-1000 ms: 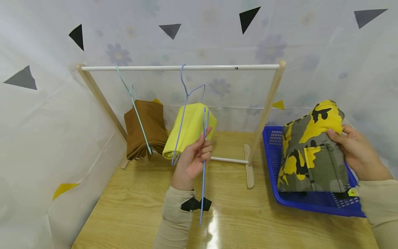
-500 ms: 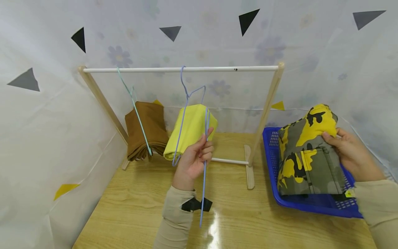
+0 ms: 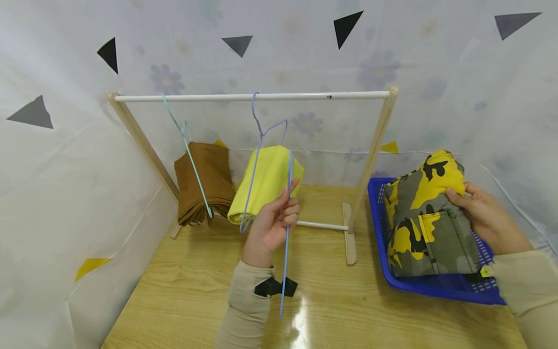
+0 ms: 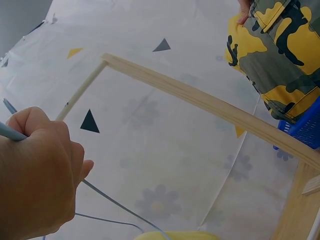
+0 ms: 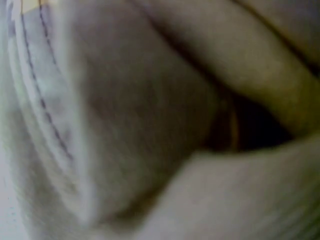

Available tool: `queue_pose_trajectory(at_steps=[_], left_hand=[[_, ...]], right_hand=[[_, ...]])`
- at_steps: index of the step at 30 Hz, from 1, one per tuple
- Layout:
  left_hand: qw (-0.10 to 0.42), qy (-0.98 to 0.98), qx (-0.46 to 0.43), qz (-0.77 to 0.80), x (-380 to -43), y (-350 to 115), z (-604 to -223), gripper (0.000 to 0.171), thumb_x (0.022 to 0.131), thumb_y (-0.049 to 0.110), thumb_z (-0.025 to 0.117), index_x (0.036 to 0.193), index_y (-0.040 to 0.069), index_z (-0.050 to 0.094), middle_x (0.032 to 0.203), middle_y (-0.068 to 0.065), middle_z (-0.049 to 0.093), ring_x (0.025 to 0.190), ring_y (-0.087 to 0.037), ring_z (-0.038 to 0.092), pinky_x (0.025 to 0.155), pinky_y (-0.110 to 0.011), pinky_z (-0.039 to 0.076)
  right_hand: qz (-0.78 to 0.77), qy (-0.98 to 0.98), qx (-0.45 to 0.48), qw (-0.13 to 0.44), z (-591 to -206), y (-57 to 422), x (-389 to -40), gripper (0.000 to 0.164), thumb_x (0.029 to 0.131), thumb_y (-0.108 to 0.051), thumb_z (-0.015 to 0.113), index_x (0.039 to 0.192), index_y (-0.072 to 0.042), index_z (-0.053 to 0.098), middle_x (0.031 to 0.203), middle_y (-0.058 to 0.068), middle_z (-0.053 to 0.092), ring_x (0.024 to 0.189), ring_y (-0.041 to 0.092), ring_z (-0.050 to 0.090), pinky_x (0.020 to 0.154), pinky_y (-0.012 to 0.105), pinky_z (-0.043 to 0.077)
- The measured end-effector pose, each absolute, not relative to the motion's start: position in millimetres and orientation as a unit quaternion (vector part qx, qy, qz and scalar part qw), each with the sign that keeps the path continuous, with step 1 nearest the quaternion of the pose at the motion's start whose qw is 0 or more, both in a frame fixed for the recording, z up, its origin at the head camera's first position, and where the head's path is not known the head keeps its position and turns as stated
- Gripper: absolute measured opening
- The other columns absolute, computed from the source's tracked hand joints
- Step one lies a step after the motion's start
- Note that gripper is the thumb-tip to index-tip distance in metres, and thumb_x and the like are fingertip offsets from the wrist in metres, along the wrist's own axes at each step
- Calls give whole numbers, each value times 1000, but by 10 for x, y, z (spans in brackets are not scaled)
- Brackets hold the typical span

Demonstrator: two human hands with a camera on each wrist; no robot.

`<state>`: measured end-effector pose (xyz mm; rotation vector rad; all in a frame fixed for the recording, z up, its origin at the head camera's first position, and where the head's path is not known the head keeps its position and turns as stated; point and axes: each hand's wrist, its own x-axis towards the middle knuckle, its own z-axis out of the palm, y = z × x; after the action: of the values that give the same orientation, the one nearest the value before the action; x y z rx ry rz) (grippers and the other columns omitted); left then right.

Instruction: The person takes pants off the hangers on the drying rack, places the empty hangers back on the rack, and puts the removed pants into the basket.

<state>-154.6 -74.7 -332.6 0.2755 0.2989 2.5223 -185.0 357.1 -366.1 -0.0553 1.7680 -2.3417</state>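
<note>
Cloth [image 3: 427, 228] camouflaged yellow-black-grey (stitched) occupies the right grip [image 3: 487, 218]; a blue hanger [image 3: 286, 257], the left grip [image 3: 273, 225].

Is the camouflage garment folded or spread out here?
Folded: the camouflage garment forms a compact bundle in the head view, its edge held in the right hand.

White sheet backdrop [image 3: 296, 63], lilac flower print [image 3: 165, 79], far; black triangles [image 3: 348, 29], grey triangles [image 3: 238, 45] on it. Yellow triangle [image 3: 91, 268] left. Wood-grain tabletop [image 3: 183, 291] near.

Pale flowered sheeting [image 3: 301, 63] behind a wood-grain bench [image 3: 187, 291]
Black, grey and yellow triangles [image 3: 346, 27] dot the sheeting; a glare [image 3: 300, 320] whitens the bench.
</note>
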Motion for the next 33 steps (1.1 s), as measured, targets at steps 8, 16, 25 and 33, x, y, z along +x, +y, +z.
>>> queue_pose_trajectory(at_steps=[8,16,25,33], left_hand=[[292,108,109,944,-1550,-749,-3347,40,97,16,34,135,16,25,70,4,19,55,-5,12,46,-14,12],[300,105,117,941,-1555,-754,-3362,37,97,17,33,133,17,25,70,4,18,55,-5,11,46,-14,12],[293,109,114,943,-1557,-746,-3376,39,97,16,34,134,17,24,70,4,17,55,-6,11,46,-14,12],[294,110,114,943,-1560,-745,-3387,38,97,16,34,134,17,24,70,4,19,55,-6,12,46,-14,12]], right_hand=[[-774,625,6,101,-3751,3498,-1834,13,91,-13,48,104,-15,49,86,0,61,71,14,60,60,28,50],[-781,615,-6,106,-3832,3524,-1835,13,92,-12,45,105,-14,48,85,1,62,71,15,61,59,29,51],[-791,604,20,97,-3927,3627,-1830,7,91,-11,48,98,-14,49,82,-1,62,69,14,61,59,28,50],[-794,596,28,116,-3970,3749,-1812,7,91,-10,47,98,-13,49,83,0,63,70,16,62,59,30,51]])
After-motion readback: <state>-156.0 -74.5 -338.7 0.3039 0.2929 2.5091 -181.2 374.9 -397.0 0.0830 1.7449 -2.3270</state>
